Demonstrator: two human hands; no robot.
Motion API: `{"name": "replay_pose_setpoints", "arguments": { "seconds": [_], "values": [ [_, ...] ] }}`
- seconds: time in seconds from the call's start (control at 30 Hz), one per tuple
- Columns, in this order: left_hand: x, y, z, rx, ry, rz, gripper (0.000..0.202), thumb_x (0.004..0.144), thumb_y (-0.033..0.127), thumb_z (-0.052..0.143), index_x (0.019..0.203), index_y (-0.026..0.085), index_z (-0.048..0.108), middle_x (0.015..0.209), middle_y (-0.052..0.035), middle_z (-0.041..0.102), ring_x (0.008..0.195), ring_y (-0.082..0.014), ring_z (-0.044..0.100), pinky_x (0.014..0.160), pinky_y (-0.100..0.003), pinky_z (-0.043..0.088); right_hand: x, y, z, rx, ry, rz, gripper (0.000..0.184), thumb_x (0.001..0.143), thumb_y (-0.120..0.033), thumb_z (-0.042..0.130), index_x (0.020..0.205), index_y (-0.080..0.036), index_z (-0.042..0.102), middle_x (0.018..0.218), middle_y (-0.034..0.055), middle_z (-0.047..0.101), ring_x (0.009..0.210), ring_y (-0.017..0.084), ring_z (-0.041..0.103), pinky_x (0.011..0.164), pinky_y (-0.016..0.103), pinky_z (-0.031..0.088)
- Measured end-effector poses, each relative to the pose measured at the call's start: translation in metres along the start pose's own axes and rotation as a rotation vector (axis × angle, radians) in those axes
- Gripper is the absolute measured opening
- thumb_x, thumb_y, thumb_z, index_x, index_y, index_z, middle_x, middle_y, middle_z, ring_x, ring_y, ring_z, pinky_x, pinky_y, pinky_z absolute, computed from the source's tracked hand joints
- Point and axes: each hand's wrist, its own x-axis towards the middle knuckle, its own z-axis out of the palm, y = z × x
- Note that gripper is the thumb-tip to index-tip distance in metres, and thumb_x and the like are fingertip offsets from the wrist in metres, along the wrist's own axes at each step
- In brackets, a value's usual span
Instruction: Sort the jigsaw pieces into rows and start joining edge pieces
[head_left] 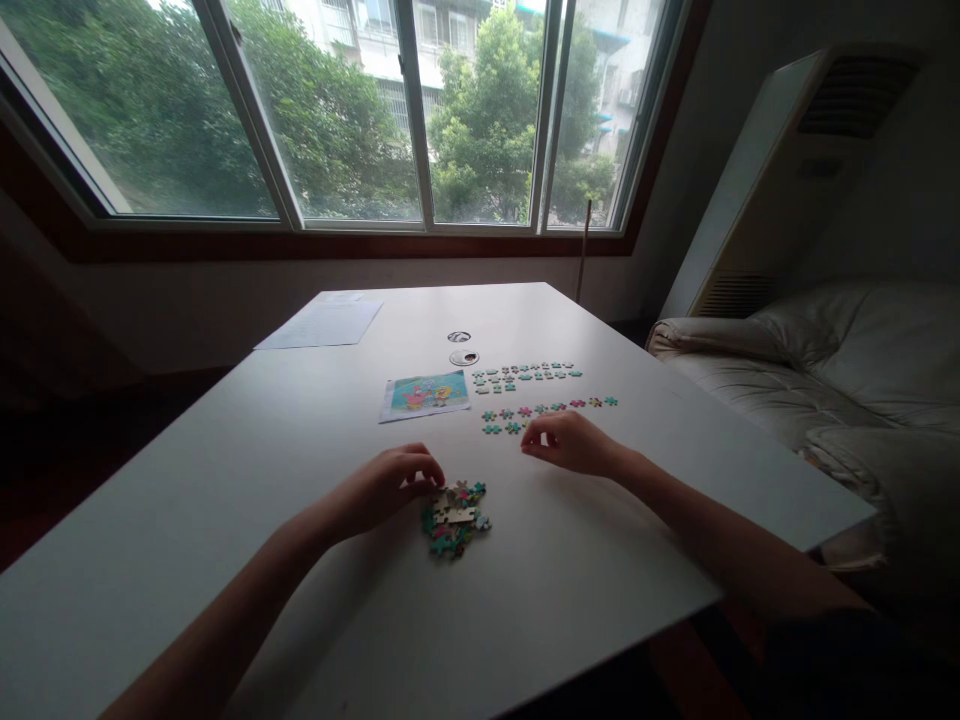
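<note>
A small heap of jigsaw pieces (455, 517) lies on the white table (225, 470) in front of me. My left hand (390, 487) rests at the heap's left edge with its fingers curled and pinched on a piece. My right hand (571, 441) hovers further right, fingers bent and pinched, at the near end of a row of sorted pieces (547, 410). What its fingertips hold is too small to make out. A second row of sorted pieces (525, 375) lies beyond. A colourful reference picture (424, 394) lies flat to the left of the rows.
A sheet of paper (322, 323) lies at the table's far left. Two round cable holes (462, 347) sit in the tabletop near the middle. A pale sofa (817, 370) stands close to the table's right edge. A wide window (337, 110) runs behind.
</note>
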Motion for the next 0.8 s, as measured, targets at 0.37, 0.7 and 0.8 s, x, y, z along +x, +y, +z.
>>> {"name": "replay_pose_setpoints", "arguments": {
  "seconds": [0.37, 0.7, 0.8],
  "values": [
    [0.000, 0.003, 0.000, 0.006, -0.004, 0.015, 0.023, 0.082, 0.034, 0.046, 0.084, 0.019, 0.064, 0.085, -0.0056, 0.058, 0.067, -0.0130, 0.054, 0.060, -0.023, 0.044, -0.002, -0.014, 0.022, -0.011, -0.010, -0.103, 0.009, 0.077, -0.019, 0.054, 0.078, -0.019, 0.063, 0.067, -0.0016, 0.060, 0.053, 0.005, 0.049, 0.057, 0.017, 0.038],
    [0.002, 0.007, 0.005, 0.095, 0.121, 0.033, 0.017, 0.083, 0.023, 0.044, 0.079, 0.016, 0.059, 0.084, -0.0051, 0.057, 0.067, -0.0122, 0.052, 0.061, -0.023, 0.043, -0.003, -0.021, 0.030, -0.014, 0.040, -0.130, 0.011, 0.078, -0.020, 0.053, 0.080, -0.020, 0.063, 0.071, -0.0016, 0.062, 0.052, 0.005, 0.047, 0.057, 0.017, 0.038],
    [0.003, 0.010, 0.004, 0.068, 0.156, 0.029, 0.017, 0.082, 0.024, 0.044, 0.078, 0.016, 0.059, 0.083, -0.0045, 0.057, 0.065, -0.0115, 0.051, 0.059, -0.022, 0.042, -0.003, -0.024, 0.033, -0.002, 0.076, -0.127, 0.012, 0.079, -0.023, 0.053, 0.081, -0.020, 0.063, 0.072, -0.0012, 0.062, 0.052, 0.005, 0.048, 0.057, 0.017, 0.039]
  ]
}}
